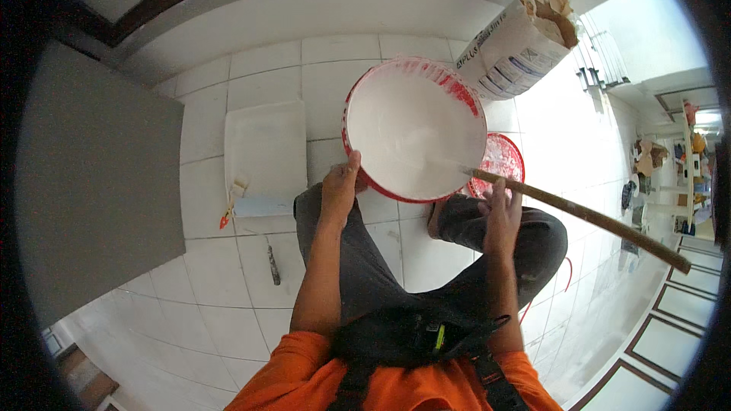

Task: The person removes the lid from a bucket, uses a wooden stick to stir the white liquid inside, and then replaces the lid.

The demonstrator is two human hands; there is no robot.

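Note:
A red bucket [358, 103] full of white liquid stands on the tiled floor between my knees. My left hand [339, 186] grips its near rim, thumb over the edge. My right hand [502, 217] is by the bucket's right side, touching a long wooden stick [594, 221]. The stick's far end dips into the white liquid, and its other end reaches out to the right. The fingers lie along the stick; how firmly they hold it is unclear.
An open paper sack [518, 49] leans behind the bucket at the right. A red lid [502, 160] lies beside the bucket. A white tray [266, 148] with a roller, a small tool [272, 265] and a grey board [99, 175] sit at the left.

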